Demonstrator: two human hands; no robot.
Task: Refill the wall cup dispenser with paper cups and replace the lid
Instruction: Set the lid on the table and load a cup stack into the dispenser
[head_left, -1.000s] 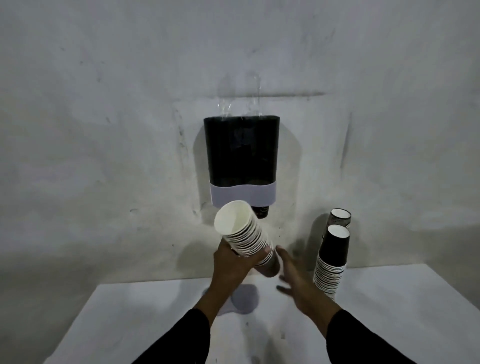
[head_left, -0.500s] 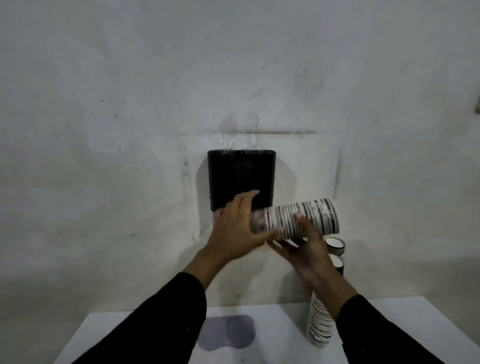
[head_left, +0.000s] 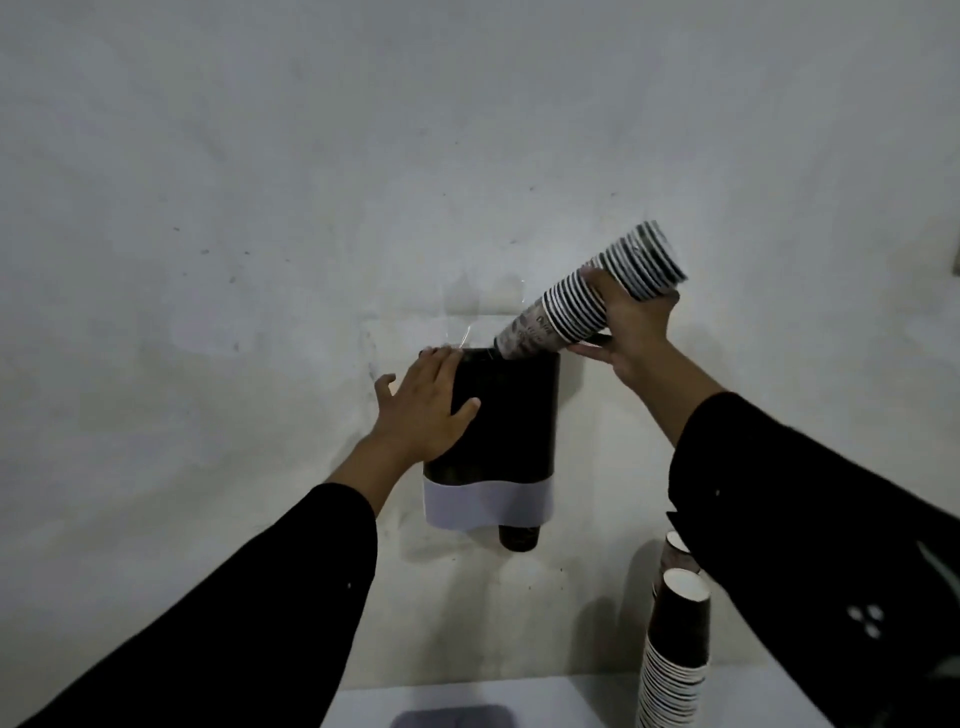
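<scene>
A dark cup dispenser (head_left: 509, 421) with a pale band at its bottom hangs on the wall, top uncovered. My right hand (head_left: 631, 325) grips a stack of paper cups (head_left: 587, 299), tilted with its bottom end at the right side of the dispenser's top opening. My left hand (head_left: 428, 405) lies flat against the dispenser's upper left side, fingers spread, holding it steady. One cup bottom (head_left: 518, 538) pokes out under the band. The greyish lid (head_left: 452, 718) lies on the table below, at the bottom edge of the view.
Two more stacks of dark paper cups (head_left: 675, 649) stand on the white table (head_left: 571, 701) at the lower right, beside my right sleeve. The wall is plain and grey-white.
My right hand took over the cup stack, lifted it and tipped its bottom end down to the dispenser's top. My left hand let go of the stack and moved onto the dispenser's side.
</scene>
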